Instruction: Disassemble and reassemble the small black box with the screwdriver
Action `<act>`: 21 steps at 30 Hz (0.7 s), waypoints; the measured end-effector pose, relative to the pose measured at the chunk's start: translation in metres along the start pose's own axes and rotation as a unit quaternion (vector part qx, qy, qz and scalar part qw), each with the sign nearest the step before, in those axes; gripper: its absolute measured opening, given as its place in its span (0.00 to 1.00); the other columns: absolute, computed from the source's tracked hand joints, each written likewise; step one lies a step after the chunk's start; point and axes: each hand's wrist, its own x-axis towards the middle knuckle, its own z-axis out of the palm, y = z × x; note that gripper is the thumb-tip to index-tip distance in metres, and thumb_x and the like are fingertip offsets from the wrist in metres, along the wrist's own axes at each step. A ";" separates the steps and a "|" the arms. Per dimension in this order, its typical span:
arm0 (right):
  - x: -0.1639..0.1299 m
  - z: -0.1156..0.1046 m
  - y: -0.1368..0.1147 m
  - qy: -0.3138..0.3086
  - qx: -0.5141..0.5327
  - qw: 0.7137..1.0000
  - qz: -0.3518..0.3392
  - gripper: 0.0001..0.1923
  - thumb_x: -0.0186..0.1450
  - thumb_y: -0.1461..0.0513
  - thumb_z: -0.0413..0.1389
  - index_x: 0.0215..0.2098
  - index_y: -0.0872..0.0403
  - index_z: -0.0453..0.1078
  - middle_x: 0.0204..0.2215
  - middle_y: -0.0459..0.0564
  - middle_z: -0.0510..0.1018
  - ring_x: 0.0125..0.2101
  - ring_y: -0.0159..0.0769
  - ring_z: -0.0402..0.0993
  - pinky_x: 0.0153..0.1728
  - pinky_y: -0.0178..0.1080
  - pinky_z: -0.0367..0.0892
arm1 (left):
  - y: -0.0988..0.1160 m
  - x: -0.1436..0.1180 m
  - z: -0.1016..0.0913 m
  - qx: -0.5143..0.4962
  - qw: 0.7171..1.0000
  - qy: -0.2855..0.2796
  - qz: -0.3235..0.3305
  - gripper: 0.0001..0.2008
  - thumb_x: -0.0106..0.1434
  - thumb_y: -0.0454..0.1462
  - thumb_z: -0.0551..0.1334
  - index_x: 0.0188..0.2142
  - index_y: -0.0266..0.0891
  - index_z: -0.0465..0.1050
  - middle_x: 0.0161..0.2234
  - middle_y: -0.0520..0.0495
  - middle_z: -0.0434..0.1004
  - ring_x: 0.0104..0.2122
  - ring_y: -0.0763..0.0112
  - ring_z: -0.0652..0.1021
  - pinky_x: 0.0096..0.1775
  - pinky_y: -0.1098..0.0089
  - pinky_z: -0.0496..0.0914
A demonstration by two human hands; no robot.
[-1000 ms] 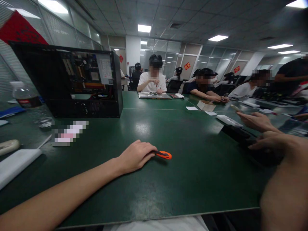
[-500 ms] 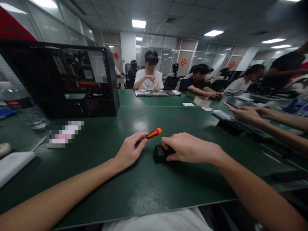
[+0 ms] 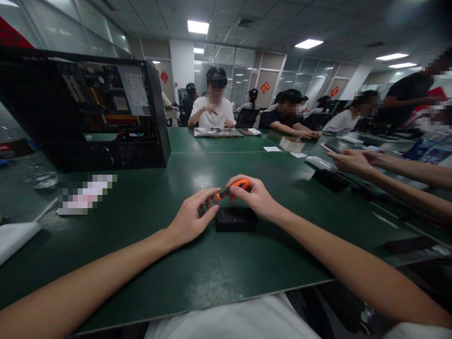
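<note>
An orange and black screwdriver (image 3: 241,184), seen mostly by its handle, is gripped by my right hand (image 3: 254,195) between thumb and fingers. My left hand (image 3: 193,215) is beside the handle's left end, its fingers stretched out and its thumb apart. Whether those fingertips still touch the screwdriver is hard to see. Just below both hands, a black box-shaped object (image 3: 236,220) lies on the green table (image 3: 197,268). My left thumb tip is near the box's left end.
An open black computer case (image 3: 155,113) stands at the left, with a plastic bottle (image 3: 38,169) beside it. Another person's hands (image 3: 353,161) hold a phone (image 3: 331,148) on the right. A small open box (image 3: 292,144) and papers lie further back. A person (image 3: 213,106) sits opposite.
The screwdriver has passed from my left hand to my right. My right hand has let go of the black box and moved up and left; my left fingers have opened.
</note>
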 end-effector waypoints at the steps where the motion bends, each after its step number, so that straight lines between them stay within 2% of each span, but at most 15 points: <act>1: 0.002 -0.002 0.001 0.043 0.020 0.999 0.001 0.22 0.61 0.43 0.63 0.35 0.53 0.72 0.24 0.43 0.75 0.24 0.31 0.73 0.29 0.35 0.68 | -0.001 0.000 0.002 -0.015 1.000 0.000 -0.015 0.25 0.69 0.41 0.63 0.64 0.41 0.66 0.50 0.42 0.78 0.46 0.61 0.78 0.49 0.62 0.72; 4: 0.007 -0.016 0.004 0.179 0.060 0.982 -0.006 0.28 0.59 0.37 0.60 0.29 0.52 0.66 0.18 0.41 0.69 0.18 0.29 0.67 0.20 0.33 0.62 | -0.001 0.001 0.010 -0.060 0.995 -0.043 -0.064 0.35 0.63 0.44 0.69 0.67 0.41 0.61 0.56 0.39 0.76 0.52 0.56 0.78 0.52 0.59 0.73; 6: 0.010 -0.027 0.005 0.239 0.069 0.968 -0.024 0.29 0.59 0.36 0.60 0.27 0.51 0.63 0.17 0.40 0.66 0.16 0.27 0.64 0.18 0.33 0.60 | 0.003 0.002 0.013 -0.059 0.992 -0.081 -0.077 0.32 0.62 0.45 0.70 0.63 0.40 0.67 0.55 0.39 0.78 0.51 0.55 0.79 0.53 0.58 0.73; 8: 0.010 -0.038 0.003 0.267 0.062 0.960 -0.050 0.28 0.61 0.38 0.60 0.26 0.51 0.61 0.17 0.39 0.64 0.16 0.27 0.62 0.18 0.33 0.59 | 0.008 0.003 0.014 -0.038 0.990 -0.112 -0.075 0.24 0.63 0.44 0.69 0.56 0.38 0.74 0.50 0.42 0.81 0.48 0.57 0.80 0.51 0.60 0.73; 11: 0.008 -0.047 -0.002 0.278 0.031 0.956 -0.087 0.26 0.63 0.39 0.59 0.26 0.50 0.61 0.18 0.40 0.64 0.17 0.27 0.62 0.19 0.33 0.59 | 0.012 0.002 0.010 -0.018 0.989 -0.133 -0.056 0.17 0.65 0.43 0.67 0.51 0.39 0.77 0.45 0.45 0.83 0.43 0.60 0.81 0.46 0.64 0.72; 16: 0.001 -0.045 -0.010 0.278 -0.001 0.950 -0.142 0.25 0.65 0.41 0.59 0.26 0.50 0.62 0.18 0.40 0.64 0.18 0.28 0.62 0.20 0.34 0.60 | 0.012 0.000 0.007 0.001 0.992 -0.121 -0.045 0.17 0.64 0.42 0.66 0.51 0.39 0.76 0.44 0.45 0.83 0.41 0.61 0.80 0.44 0.65 0.72; 21: -0.005 -0.037 -0.012 0.257 -0.021 0.955 -0.143 0.23 0.66 0.42 0.58 0.26 0.50 0.63 0.19 0.41 0.65 0.18 0.29 0.63 0.20 0.34 0.61 | 0.014 0.001 0.009 -0.006 0.991 -0.122 -0.046 0.20 0.63 0.42 0.68 0.54 0.39 0.75 0.48 0.45 0.82 0.44 0.60 0.81 0.46 0.65 0.72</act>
